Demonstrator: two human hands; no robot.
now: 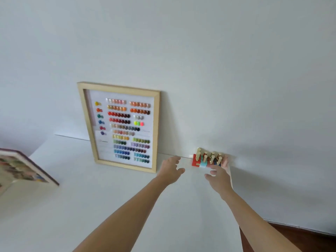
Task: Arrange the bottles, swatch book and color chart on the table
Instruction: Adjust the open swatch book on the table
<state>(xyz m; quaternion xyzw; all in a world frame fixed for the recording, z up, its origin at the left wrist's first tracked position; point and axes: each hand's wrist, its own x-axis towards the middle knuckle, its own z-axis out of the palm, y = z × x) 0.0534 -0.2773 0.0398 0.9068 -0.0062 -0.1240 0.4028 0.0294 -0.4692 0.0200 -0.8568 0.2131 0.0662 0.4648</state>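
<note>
White surface [109,206] runs to the wall. Framed color chart [121,127] stands upright, leaning on the wall, centre-left. Swatch book [23,168] lies tilted at the left edge, blurred. Our left hand [171,170] is open, fingers spread, empty, between chart and bottles. Our right hand [218,176] is open, fingers just touching the cluster of gold-capped bottles [209,159] against the wall. Risk, we judge: bottles stand tightly packed; a sideways nudge could topple several, or a left-hand sweep could knock the chart.
</note>
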